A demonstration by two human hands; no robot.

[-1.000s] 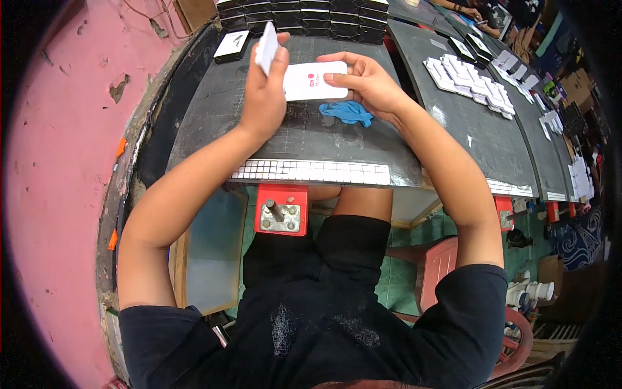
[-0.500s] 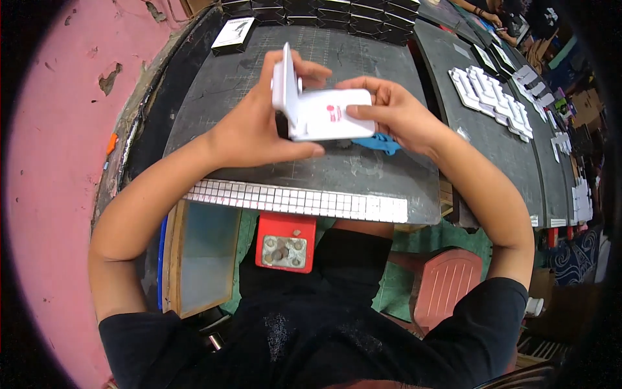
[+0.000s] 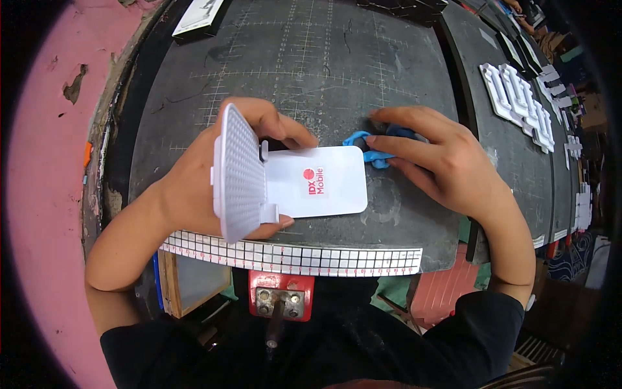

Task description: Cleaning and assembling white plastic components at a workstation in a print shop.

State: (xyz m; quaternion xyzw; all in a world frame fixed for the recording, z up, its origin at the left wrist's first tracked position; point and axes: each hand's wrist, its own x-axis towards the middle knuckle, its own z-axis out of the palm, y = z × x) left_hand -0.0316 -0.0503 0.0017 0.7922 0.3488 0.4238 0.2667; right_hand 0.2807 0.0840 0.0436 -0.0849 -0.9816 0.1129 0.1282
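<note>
My left hand point(image 3: 188, 175) is closed around a white folding phone stand point(image 3: 337, 191), its fingers and thumb along the sides near the hinge. The stand's flat base, with a red print on it, lies level just above or on the dark table, while its dotted back plate point(image 3: 243, 178) tilts up on the left. Just right of the base lies a crumpled blue cloth point(image 3: 378, 159). My right hand point(image 3: 447, 155) has its fingers on that cloth, pinching it between fingers and thumb; part of the cloth is hidden under them.
A white ruled strip point(image 3: 291, 257) runs along the front edge of the dark table point(image 3: 311, 84). Far left stands a black and white box point(image 3: 201, 19); more black boxes point(image 3: 408, 8) are at the back. Several white stand parts point(image 3: 518, 107) lie on the right-hand table.
My right hand has let go of the phone stand and taken hold of the blue cloth. The stand, in my left hand, has turned so its base faces up squarely. The view has shifted.
</note>
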